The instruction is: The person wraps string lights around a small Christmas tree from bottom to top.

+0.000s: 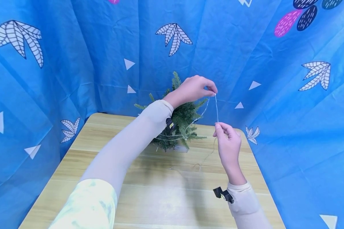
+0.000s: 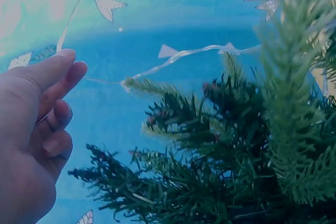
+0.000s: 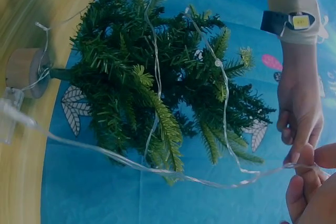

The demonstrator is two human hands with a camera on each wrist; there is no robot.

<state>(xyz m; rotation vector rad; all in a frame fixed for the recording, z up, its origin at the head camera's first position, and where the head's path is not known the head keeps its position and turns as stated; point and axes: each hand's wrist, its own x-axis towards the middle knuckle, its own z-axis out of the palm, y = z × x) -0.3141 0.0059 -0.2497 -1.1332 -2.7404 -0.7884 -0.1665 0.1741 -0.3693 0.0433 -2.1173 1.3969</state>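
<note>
1. While the left sleeve (image 1: 129, 143) crosses in front of the tree (image 1: 186, 116), the left hand (image 1: 199, 86) reaches past it to the upper right side, pinching the wire (image 1: 217, 108) between thumb and index finger; its other fingers are curled.
2. The right hand (image 1: 229, 144) is to the right of the tree, below the left hand, and pinches the wire between thumb and index finger.
3. Between the hands, the wire runs nearly straight, to the right of the tree. From the left hand another stretch slants down to the tree, where strands lie across the branches.
4. Below the right hand, a loose length drops to the table (image 1: 103, 127) in front of the tree.
5. Under the tree's branches is its round wooden base (image 3: 23, 66), with some wire about it and a clear case (image 3: 8, 121) just beside it.
6. Behind the tree and to both sides of it hangs a blue curtain (image 1: 111, 47) printed with white leaves and triangles.
</note>
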